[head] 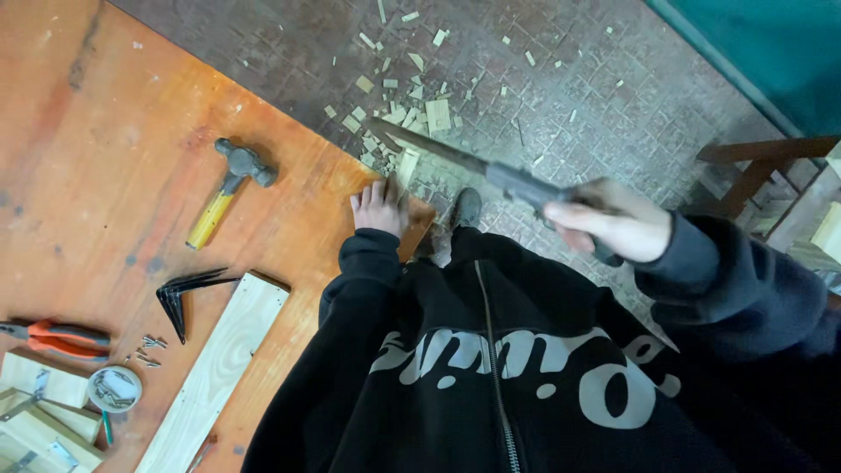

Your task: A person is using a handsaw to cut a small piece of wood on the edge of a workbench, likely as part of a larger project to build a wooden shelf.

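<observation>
Fingers (585,229) of the right hand (613,229) are wrapped tight around the dark handle of a handsaw (477,165), whose blurred blade runs from the fist to the corner of the orange bench (114,158). At that corner a small pale wood piece (407,165) is met by the blade tip; whether blade and wood touch cannot be told through the blur. The left hand (378,208) is laid flat just beside the wood piece, fingers spread and pressed on the bench edge, nothing being gripped. Beyond the corner, the tiled floor (569,96) is strewn with pale wood offcuts (412,109). Well away from the corner, toward the bench's middle, a hammer (229,188) with a yellow handle is seen lying. Nearer the wearer than the hammer, dark metal brackets (184,293) and a pale plank (215,377) are found, with orange-handled pliers (57,337), loose screws (151,346) and a small round tin (114,388) farther along.
</observation>
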